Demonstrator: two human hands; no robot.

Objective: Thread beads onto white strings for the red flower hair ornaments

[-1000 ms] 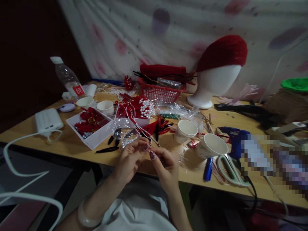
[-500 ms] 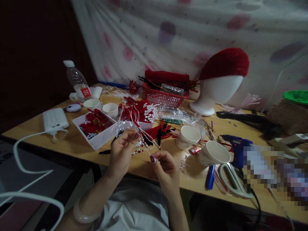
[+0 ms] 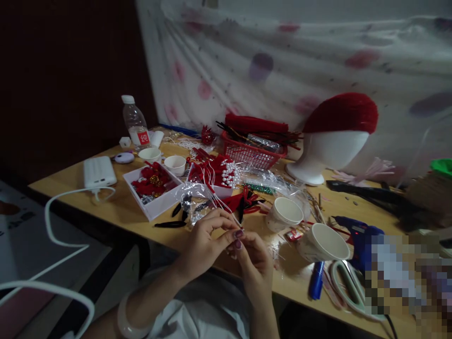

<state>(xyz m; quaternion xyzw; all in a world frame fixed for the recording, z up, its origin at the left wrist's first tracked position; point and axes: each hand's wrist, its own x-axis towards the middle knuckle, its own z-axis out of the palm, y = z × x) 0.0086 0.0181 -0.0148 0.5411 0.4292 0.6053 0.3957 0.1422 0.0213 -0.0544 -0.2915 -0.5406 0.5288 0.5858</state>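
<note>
Close together at the table's front edge, my left hand [image 3: 212,242] and my right hand [image 3: 257,263] meet thumb to thumb. Both are closed in a pinch on a thin white cord, mostly hidden by the fingertips. Just behind them several white cords [image 3: 219,201] loop down across a red fuzzy piece. A short strand of small beads [image 3: 236,219] slants toward my fingers. Farther back, a bundle of red stems tipped with white pearl beads [image 3: 230,173] rests in a white box.
A white box [image 3: 157,207] of red ornaments sits left, near a power bank [image 3: 99,172] and a bottle [image 3: 136,123]. Paper cups [image 3: 287,216], a blue marker [image 3: 317,281], scissors [image 3: 348,287] and a glue gun [image 3: 360,233] lie right. Behind stand a red basket [image 3: 252,153] and a foam head [image 3: 318,150].
My hands have come together; the white cord stretched between them before is now mostly hidden in the fingers. The camera view has shifted, so the table's things sit lower and farther right.
</note>
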